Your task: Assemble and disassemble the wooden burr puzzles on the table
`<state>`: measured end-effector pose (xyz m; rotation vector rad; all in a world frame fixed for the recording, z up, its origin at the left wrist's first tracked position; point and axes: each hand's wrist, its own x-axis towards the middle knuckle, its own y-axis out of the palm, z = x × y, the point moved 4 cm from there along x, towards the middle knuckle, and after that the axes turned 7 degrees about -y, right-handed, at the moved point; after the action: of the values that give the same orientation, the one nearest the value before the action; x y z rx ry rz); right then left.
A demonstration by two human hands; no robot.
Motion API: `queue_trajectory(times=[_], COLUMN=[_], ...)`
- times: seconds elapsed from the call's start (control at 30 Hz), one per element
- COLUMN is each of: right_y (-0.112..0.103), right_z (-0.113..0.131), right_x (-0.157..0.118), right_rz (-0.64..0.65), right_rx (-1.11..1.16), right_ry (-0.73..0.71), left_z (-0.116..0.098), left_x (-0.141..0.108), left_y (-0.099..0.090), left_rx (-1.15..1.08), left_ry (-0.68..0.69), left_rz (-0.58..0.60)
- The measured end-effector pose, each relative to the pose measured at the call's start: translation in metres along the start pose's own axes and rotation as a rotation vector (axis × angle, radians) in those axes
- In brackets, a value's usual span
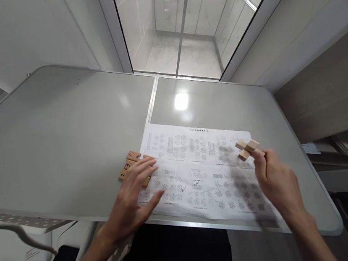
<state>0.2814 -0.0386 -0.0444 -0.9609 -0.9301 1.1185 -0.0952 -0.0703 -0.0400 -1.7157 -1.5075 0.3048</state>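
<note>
At frame right the right hand (277, 181) pinches a pale wooden cross (250, 147), while at lower centre-left the spread left hand (133, 204) partly covers brown numbered wooden tiles (127, 165).

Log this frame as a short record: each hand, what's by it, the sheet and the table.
Left hand: open, partly covering the numbered pieces; contact unclear
Right hand: pinching a cross-shaped wooden piece at the sheet's upper right
Numbered pieces: wooden, at the sheet's left edge; 1 and 2 readable
Sheet: printed with small diagrams, creased, mostly on the table's right half
Table: grey, with a pale seam across it
</note>
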Motion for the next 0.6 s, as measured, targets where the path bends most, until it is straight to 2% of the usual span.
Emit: queue_trajectory(times=[0.1, 0.2, 0.23, 0.47, 0.6], right_y=[0.003, 0.006, 0.006, 0.007, 0.011], right_z=[-0.021, -0.029, -0.032, -0.023, -0.015], right_x=[0.024, 0.042, 0.046, 0.057, 0.058], right_rz=[0.032, 0.113, 0.103, 0.099, 0.188], right_rx=[-0.211, -0.293, -0.325, -0.321, -0.321], right_ry=[-0.01, -0.045, -0.017, -0.086, -0.04], left_z=[0.024, 0.046, 0.052, 0.078, 0.086], left_x=[0.002, 0.003, 0.004, 0.011, 0.012], left_y=[-0.011, -0.018, -0.021, -0.028, -0.032], left_rx=[0.141, 0.228, 0.24, 0.225, 0.212], left_ry=[-0.017, -0.033, -0.035, -0.063, -0.092], left_rz=[0.046, 0.151, 0.182, 0.335, 0.347])
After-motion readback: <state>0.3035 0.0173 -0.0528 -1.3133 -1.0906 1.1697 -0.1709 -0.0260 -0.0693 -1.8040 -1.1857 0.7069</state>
